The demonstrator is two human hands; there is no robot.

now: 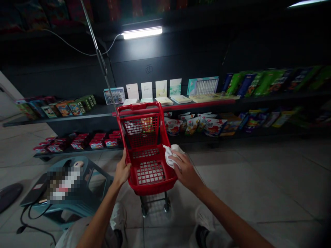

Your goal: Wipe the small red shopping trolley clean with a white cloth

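Note:
A small red plastic shopping cart (155, 188) stands on the floor between my feet, its handle toward the shelves. My left hand (122, 170) is closed round the left rim of the basket. On the opposite side, my right hand (183, 168) grips a crumpled white cloth (169, 156) and presses it against the basket's right rim. Part of the cloth is hidden under my fingers. Through the grid walls the basket holds no visible goods.
A blue-grey plastic stool (89, 168) with a dark device and cables is at my left. Ahead, dark shelves (100, 111) carry boxes, notebooks and snack bags (214, 126). A lit tube lamp (142, 32) hangs above, and a thin metal pole (90, 27) rises behind the cart.

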